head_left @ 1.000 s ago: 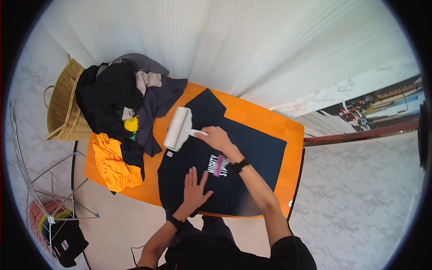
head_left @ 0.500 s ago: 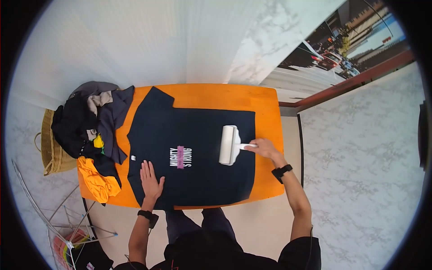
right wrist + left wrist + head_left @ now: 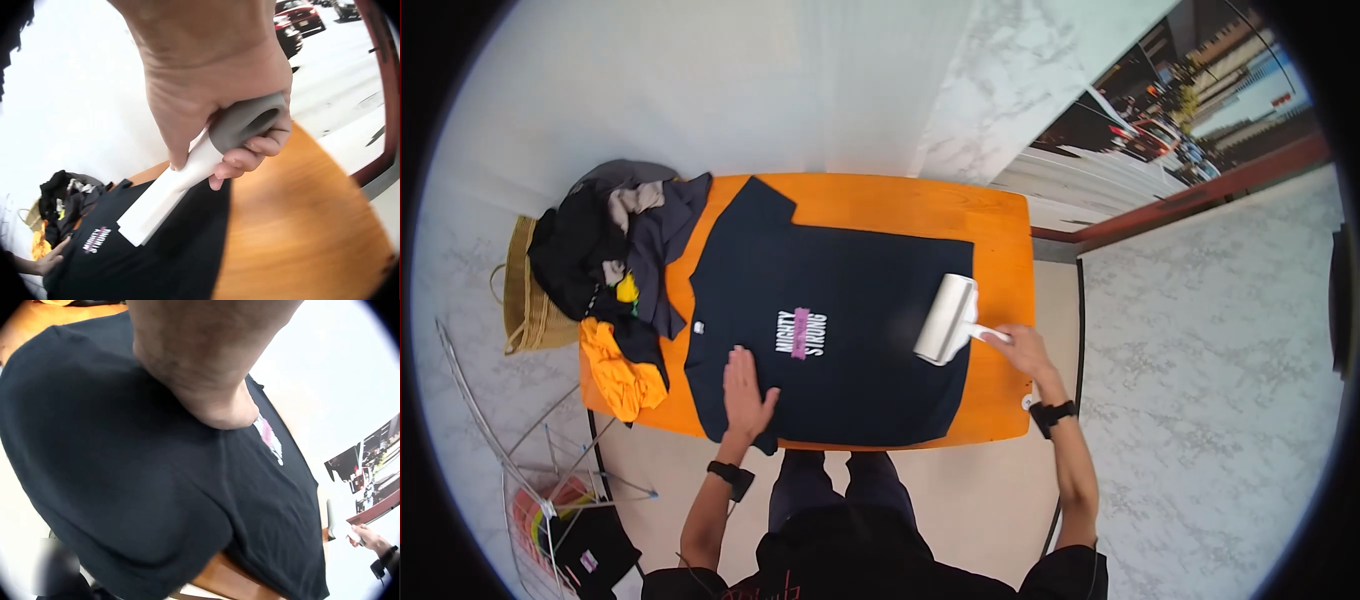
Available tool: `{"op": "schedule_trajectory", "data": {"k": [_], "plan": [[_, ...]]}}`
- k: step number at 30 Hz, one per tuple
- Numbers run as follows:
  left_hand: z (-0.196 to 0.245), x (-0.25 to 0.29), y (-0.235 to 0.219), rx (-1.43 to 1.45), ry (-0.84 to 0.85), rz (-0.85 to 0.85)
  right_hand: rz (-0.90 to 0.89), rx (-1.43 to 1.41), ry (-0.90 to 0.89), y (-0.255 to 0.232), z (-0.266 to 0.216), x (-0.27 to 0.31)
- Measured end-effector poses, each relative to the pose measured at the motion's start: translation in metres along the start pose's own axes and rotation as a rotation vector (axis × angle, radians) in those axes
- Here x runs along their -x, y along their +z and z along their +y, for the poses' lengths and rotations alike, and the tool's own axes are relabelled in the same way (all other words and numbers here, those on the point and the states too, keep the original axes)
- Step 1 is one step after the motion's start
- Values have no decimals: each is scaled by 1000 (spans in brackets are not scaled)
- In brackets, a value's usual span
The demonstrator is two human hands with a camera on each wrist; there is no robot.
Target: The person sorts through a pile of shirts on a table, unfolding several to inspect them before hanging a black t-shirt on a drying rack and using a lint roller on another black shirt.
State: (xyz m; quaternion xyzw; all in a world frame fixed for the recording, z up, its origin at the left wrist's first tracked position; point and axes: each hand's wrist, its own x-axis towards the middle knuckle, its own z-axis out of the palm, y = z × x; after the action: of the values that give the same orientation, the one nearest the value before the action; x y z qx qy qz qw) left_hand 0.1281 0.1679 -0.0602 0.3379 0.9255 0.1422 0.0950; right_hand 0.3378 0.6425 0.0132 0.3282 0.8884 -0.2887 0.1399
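A dark navy T-shirt [image 3: 870, 290] lies spread on the orange table, its neck to the left, its hem to the right and a "MIGHTY STRONG" print [image 3: 801, 333] on its front. My right hand [image 3: 1023, 350] grips the handle of a white lint roller [image 3: 947, 318], whose head is tilted over the shirt near the hem. In the right wrist view, fingers and thumb wrap the grey-and-white handle [image 3: 194, 162]. My left hand [image 3: 745, 395] rests flat on the shirt below the neck, near the closer sleeve, fingers straight.
A heap of dark clothes [image 3: 580, 250] and an orange garment [image 3: 622, 372] sit at the table's left end, beside a wicker basket [image 3: 522, 300]. At lower left stands a metal rack [image 3: 550, 508] near hangers and a black garment. Bare orange table [image 3: 1005, 290] shows right of the hem.
My right hand has carried the lint roller from the neck end across the shirt to the hem. My left hand stays flat on the shirt. The head view has swung right.
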Motion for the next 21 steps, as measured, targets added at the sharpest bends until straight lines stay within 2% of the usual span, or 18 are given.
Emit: {"op": "schedule_trajectory", "data": {"k": [4, 8, 12, 17, 21], "plan": [[25, 39, 21, 137, 85, -120, -19, 90, -261, 72, -114, -53], [46, 67, 29, 169, 78, -161, -92, 69, -383, 141, -230, -91], [48, 75, 28, 230, 77, -150, -147, 104, -449, 179, -331, -106], [46, 77, 25, 268, 121, -160, -102, 99, -501, 220, -414, -109], [42, 79, 25, 305, 123, -151, -136, 8, -424, 228, -430, -106]]}}
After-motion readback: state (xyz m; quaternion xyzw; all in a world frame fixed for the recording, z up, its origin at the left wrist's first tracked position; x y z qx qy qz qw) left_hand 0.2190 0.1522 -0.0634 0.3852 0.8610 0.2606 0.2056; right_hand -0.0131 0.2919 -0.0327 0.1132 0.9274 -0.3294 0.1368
